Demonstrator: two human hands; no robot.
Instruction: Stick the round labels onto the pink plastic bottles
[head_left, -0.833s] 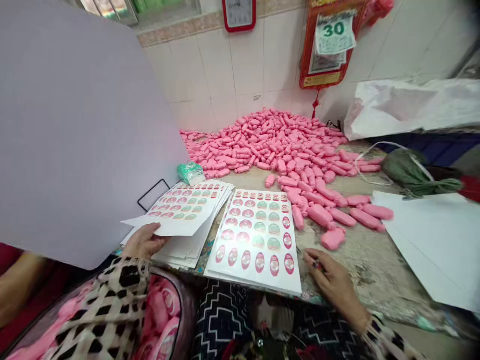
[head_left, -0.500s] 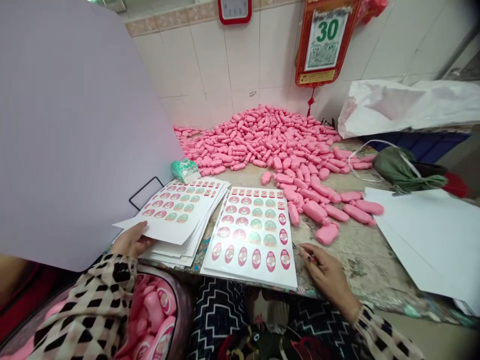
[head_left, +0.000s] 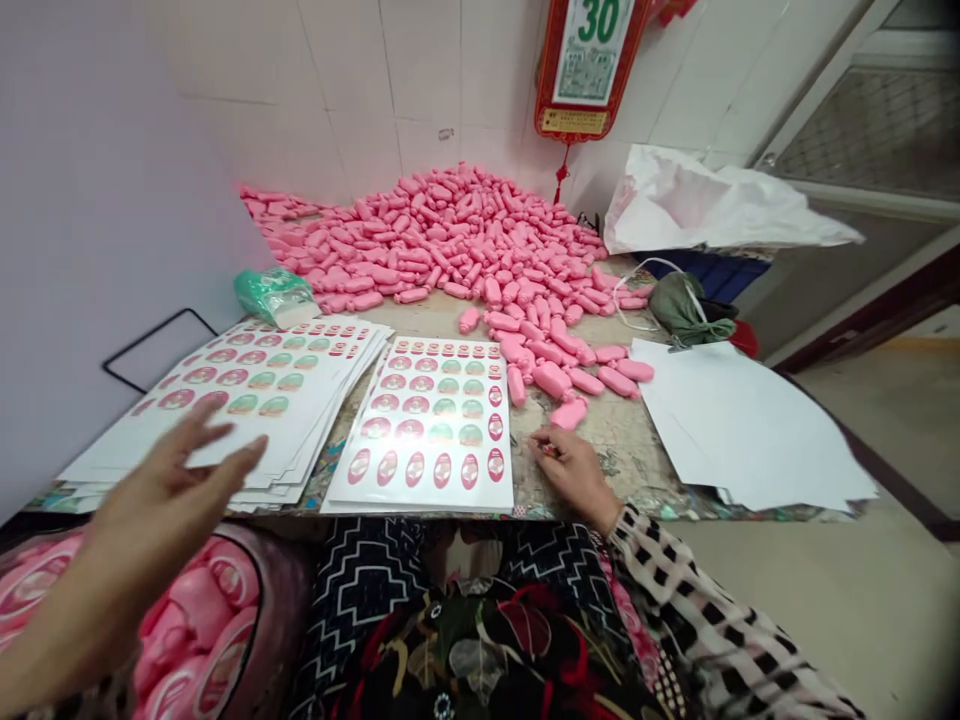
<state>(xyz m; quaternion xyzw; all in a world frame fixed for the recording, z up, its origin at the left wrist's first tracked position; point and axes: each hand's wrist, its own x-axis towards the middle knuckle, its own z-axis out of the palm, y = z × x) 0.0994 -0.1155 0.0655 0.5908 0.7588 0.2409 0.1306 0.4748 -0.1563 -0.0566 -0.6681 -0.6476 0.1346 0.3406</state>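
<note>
My left hand (head_left: 176,480) is raised over the front of the left stack of sticker sheets (head_left: 292,440), fingers spread, holding nothing; it is slightly blurred. My right hand (head_left: 574,470) rests on the table with its fingers curled together, a small thing barely showing between them that I cannot make out. Between the hands lies a second stack of sticker sheets (head_left: 435,425), with pink and green stickers in rows on the top sheet. Just beyond my right hand is a small pink bottle-shaped piece (head_left: 568,413), at the near end of a large heap of such pieces (head_left: 450,225).
A bag (head_left: 199,610) of pink pieces bearing stickers stands below the table at left. White sheets (head_left: 742,425) lie at right, near a green pouch (head_left: 686,310). A green plastic packet (head_left: 274,297) and a black wire frame (head_left: 157,345) are beside the left stack, near a pale panel (head_left: 97,230).
My left hand has let go of the sheet's edge and lifted off with its fingers spread. The view has shifted to the right. My right hand stays beside the middle stack.
</note>
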